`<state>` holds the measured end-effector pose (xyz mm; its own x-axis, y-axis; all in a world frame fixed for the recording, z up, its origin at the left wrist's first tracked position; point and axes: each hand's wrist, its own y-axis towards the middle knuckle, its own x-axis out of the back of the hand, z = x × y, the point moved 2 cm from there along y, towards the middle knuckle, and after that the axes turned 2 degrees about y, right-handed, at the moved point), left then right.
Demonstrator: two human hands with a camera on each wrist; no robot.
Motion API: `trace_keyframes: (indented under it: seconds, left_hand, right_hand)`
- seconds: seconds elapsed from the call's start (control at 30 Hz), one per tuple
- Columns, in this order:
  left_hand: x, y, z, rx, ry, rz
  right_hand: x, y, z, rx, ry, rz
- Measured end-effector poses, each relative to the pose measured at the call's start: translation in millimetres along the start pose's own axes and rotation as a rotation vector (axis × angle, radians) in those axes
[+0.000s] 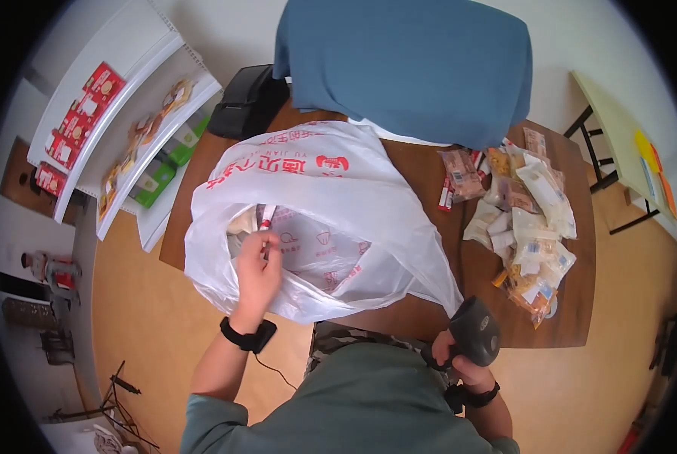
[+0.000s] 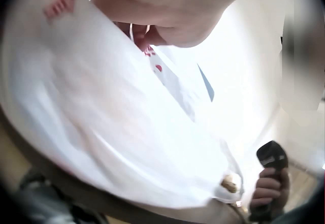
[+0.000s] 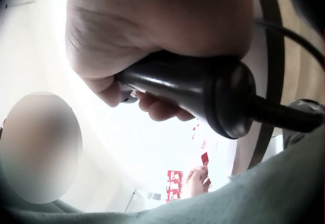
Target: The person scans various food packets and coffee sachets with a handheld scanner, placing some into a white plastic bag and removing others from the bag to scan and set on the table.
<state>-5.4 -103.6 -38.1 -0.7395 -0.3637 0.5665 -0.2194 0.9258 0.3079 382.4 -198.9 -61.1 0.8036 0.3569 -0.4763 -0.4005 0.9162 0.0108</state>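
Note:
A large white plastic bag (image 1: 387, 197) with red printing lies on the brown table, its mouth gaping toward the person. At the left of that mouth, the left hand (image 1: 259, 276) pinches a slim red-and-white packet (image 1: 266, 217); its red end (image 3: 204, 159) shows above the fingers in the right wrist view. Something pale sits inside the bag beside it. The right hand (image 1: 467, 369) grips a black handheld barcode scanner (image 1: 474, 331) by its handle (image 3: 167, 84), near the table's front edge. In the left wrist view the left hand's fingertips are partly hidden behind the bag.
Several packaged foods (image 1: 527, 219) are heaped on the table's right side. A blue cloth (image 1: 406, 72) covers something at the back, beside a black device (image 1: 251, 98). White shelves (image 1: 119, 113) with boxes and packs stand at left, a pale side table (image 1: 618, 144) at right.

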Motion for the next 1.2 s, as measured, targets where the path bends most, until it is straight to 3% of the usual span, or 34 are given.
trace_keyframes:
  seconds: [0.03, 0.07, 0.13, 0.27, 0.37, 0.43, 0.47, 0.53, 0.57, 0.6, 0.67, 0.73, 0.8, 0.83, 0.9, 0.93, 1.0, 1.13, 1.2]
  left_hand:
    - [6, 5, 0, -0.058, 0.29, -0.007]
    - [11, 9, 5, -0.054, 0.29, -0.015]
    - [12, 14, 12, -0.145, 0.777, 0.092]
    - [2, 18, 18, 0.049, 0.792, 0.169]
    - [-5, 15, 17, -0.012, 0.658, 0.199]
    - [-9, 12, 19, -0.002, 0.324, 0.139]
    - [-11, 8, 17, -0.004, 0.319, 0.142]
    - [-12, -1, 3, 0.353, -0.544, 0.219]
    - [-13, -12, -17, 0.55, -0.81, 0.148]
    - [-9, -21, -38, 0.747, -0.996, 0.189]
    - [-15, -49, -50, 0.739, -1.249, 0.359]
    - [-23, -67, -61, 0.671, -1.211, 0.459]
    - [-27, -77, -73, 0.608, -1.166, 0.562]
    - [-26, -80, -81, 0.576, -1.043, 0.61]
    - [-26, -80, -94, 0.479, -0.803, 0.684]
    - [-29, -82, -94, 0.48, -0.805, 0.699]
    - [-34, -84, -92, 0.26, -0.685, 0.714]
    - [-43, -78, -96, 0.197, -0.666, 0.784]
    - [-48, -74, -101, 0.391, -0.823, 0.893]
  right_hand:
    - [-1, 3, 0, -0.003, -0.003, 0.009]
    - [-2, 5, -1, -0.021, -0.012, 0.017]
    - [-4, 8, -4, -0.038, -0.024, 0.024]
    - [-9, 10, -4, -0.059, 0.031, 0.022]
    - [-9, 8, -4, -0.048, 0.043, 0.001]
    - [-10, 7, -2, -0.034, 0.044, 0.013]
    - [-10, 6, -2, -0.044, 0.047, 0.004]
    - [-14, 5, 2, -0.051, 0.044, -0.008]
    - [-16, 5, 3, -0.07, 0.011, -0.036]
    - [-17, 4, 3, -0.089, -0.023, -0.069]
    - [-3, 0, -4, -0.137, -0.158, -0.031]
    - [-7, 3, 3, -0.187, -0.291, -0.002]
    - [-26, 16, 19, -0.171, -0.299, -0.12]
    - [-29, 23, 26, -0.167, -0.347, -0.011]
    - [-27, 25, 25, -0.132, -0.383, 0.033]
    - [-28, 25, 25, -0.097, -0.418, 0.094]
    - [-30, 23, 27, -0.101, -0.411, 0.067]
    - [-16, 8, 13, -0.004, -0.295, -0.082]
    - [-2, 1, 8, 0.03, -0.31, -0.093]
